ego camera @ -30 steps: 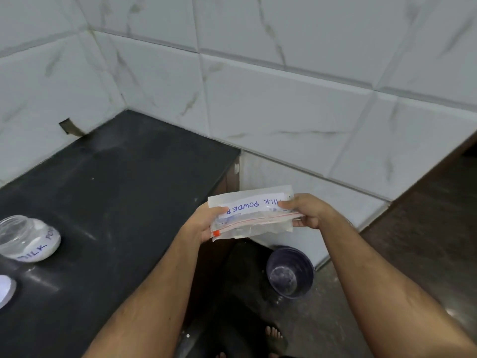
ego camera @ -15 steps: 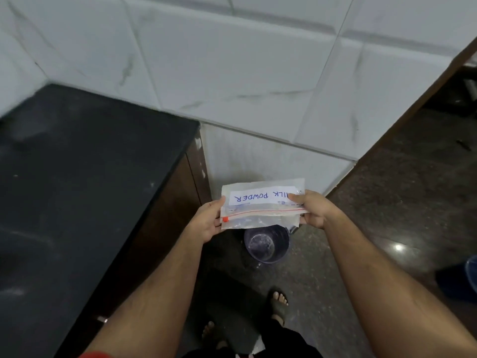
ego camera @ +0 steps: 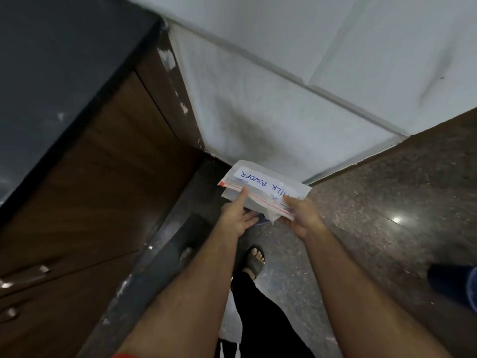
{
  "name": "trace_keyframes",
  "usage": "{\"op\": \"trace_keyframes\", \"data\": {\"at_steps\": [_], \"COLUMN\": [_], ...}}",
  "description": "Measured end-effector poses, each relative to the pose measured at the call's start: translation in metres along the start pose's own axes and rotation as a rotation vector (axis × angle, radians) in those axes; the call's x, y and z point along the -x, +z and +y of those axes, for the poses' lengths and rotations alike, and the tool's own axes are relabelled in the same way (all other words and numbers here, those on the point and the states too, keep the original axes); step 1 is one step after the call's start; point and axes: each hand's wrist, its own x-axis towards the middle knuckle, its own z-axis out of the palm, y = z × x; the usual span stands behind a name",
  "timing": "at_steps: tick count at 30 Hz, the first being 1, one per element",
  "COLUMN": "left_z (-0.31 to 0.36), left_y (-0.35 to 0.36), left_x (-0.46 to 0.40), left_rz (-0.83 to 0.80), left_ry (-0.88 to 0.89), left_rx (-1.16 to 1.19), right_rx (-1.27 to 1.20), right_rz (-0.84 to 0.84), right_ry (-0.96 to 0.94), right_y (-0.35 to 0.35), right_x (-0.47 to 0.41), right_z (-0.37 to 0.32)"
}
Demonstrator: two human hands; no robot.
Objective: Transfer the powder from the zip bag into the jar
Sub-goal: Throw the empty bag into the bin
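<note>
A clear zip bag (ego camera: 263, 186) with a red seal strip and a white label reading "MILK POWDER" is held low over the floor, near the corner of the wall. My right hand (ego camera: 300, 218) grips its right end. My left hand (ego camera: 236, 218) touches the seal strip with the thumb, the fingers spread beneath the bag. The bag looks flat and folded. The jar is out of view. A sliver of a dark blue cup (ego camera: 262, 220) shows under the bag.
The dark countertop (ego camera: 51, 60) runs along the left, with brown cabinet doors (ego camera: 90, 197) below it. A white tiled wall (ego camera: 296, 86) stands ahead. My sandalled foot (ego camera: 254, 262) is on the speckled floor. A blue object (ego camera: 454, 285) sits at the right edge.
The view has swung right and down, away from the counter, so the jar left the frame. Both hands lowered the bag towards the floor cup, and my left fingers spread out under it.
</note>
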Motion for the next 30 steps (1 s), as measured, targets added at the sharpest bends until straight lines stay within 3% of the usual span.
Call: {"op": "trace_keyframes", "data": {"at_steps": [7,14,19,30], "left_z": [-0.051,-0.082,-0.094,-0.103], "left_y": [-0.002,-0.042,-0.055,-0.052], "left_x": [-0.117,-0.251,-0.319,-0.432], "left_rz": [0.103,0.11,0.062,0.072], "left_ry": [-0.052,0.042,0.083,0.181], "left_rx": [-0.072,-0.393,-0.613,-0.86], "right_rx": [0.019,0.211,0.475,0.75], "right_rz": [0.06,0.156,0.087,0.142], "right_ry": [0.068,0.075,0.146,0.028], "right_y": [-0.011,-0.047,-0.054,-0.032], "right_x": [-0.087,-0.185,-0.254,-0.385], "right_z": [0.063,0.103,0.123,0.163]}}
